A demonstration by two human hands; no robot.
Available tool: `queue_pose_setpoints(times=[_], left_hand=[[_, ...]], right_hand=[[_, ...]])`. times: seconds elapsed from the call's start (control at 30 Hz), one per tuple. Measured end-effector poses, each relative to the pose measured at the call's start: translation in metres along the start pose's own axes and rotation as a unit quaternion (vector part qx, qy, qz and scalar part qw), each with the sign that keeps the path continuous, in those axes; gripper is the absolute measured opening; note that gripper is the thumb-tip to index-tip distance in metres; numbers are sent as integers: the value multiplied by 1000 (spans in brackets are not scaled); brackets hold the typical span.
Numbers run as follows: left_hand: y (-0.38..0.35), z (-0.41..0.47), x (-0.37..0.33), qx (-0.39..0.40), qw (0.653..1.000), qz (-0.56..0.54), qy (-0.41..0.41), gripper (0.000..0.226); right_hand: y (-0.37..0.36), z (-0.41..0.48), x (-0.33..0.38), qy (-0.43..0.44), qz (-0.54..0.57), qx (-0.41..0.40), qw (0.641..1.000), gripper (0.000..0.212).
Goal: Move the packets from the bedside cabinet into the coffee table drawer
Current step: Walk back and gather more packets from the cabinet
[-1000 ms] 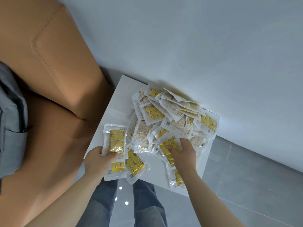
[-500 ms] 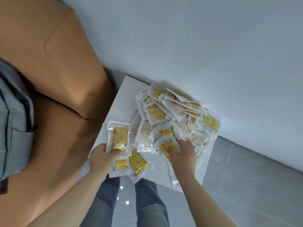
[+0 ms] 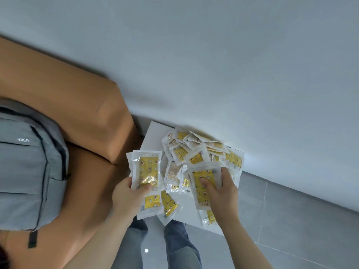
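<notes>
Several clear packets with yellow printed contents lie heaped (image 3: 196, 150) on the white bedside cabinet top (image 3: 153, 133) against the wall. My left hand (image 3: 129, 195) grips one packet (image 3: 147, 169) by its lower edge, raised off the cabinet's left side. My right hand (image 3: 221, 193) pinches another long packet (image 3: 204, 183), thumb on top, lifted over the pile's near right part. Two more packets (image 3: 161, 204) lie at the near edge between my hands. The coffee table drawer is out of sight.
A tan leather sofa (image 3: 81, 113) stands left of the cabinet with a grey backpack (image 3: 29, 164) on its seat. A white wall runs behind. Grey tiled floor (image 3: 291, 220) lies to the right, and my legs in jeans (image 3: 174, 247) stand below the cabinet.
Both hands have lifted their packets off the cabinet. The right hand has drawn a long packet out of the pile. The camera has tilted, so more of the backpack shows.
</notes>
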State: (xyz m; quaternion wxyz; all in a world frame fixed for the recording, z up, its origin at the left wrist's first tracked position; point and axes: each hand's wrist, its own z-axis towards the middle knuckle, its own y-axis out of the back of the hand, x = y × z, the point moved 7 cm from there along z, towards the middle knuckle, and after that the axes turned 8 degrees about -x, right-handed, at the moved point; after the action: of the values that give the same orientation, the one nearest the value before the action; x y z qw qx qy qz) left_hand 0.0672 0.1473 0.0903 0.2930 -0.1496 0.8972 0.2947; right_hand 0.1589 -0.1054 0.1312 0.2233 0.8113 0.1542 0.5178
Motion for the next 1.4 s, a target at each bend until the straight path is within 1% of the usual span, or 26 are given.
queue_pose_setpoints(times=[0.1, 0.2, 0.33, 0.5, 0.63, 0.77, 0.9, 1.07, 1.23, 1.4], left_hand=[[10, -18, -39, 35, 999, -2, -36, 13], [25, -38, -85, 66, 993, 0, -97, 10], [50, -64, -148, 117, 978, -14, -171, 12], [70, -105, -219, 190, 941, 25, -279, 13], [67, -155, -262, 238, 912, 20, -333, 13], [49, -214, -289, 290, 879, 19, -379, 25], [27, -275, -294, 337, 847, 15, -412, 16], [2, -364, -277, 410, 800, 10, -437, 18], [-21, -463, -235, 472, 756, 6, -453, 23], [-43, -574, -176, 530, 712, 8, -460, 24]], right_hand=[[22, -16, 42, 25, 29, -34, 999, 22], [41, -35, 86, 51, 63, -77, 994, 22], [68, -70, 140, 86, 107, -163, 977, 25], [105, -116, 187, 113, 161, -251, 948, 24], [153, -154, 206, 122, 190, -335, 915, 23], [212, -193, 215, 142, 200, -417, 875, 23], [266, -236, 206, 149, 206, -480, 840, 19], [327, -308, 176, 151, 192, -568, 786, 20], [387, -389, 134, 154, 165, -632, 742, 21], [454, -478, 83, 155, 143, -686, 696, 22]])
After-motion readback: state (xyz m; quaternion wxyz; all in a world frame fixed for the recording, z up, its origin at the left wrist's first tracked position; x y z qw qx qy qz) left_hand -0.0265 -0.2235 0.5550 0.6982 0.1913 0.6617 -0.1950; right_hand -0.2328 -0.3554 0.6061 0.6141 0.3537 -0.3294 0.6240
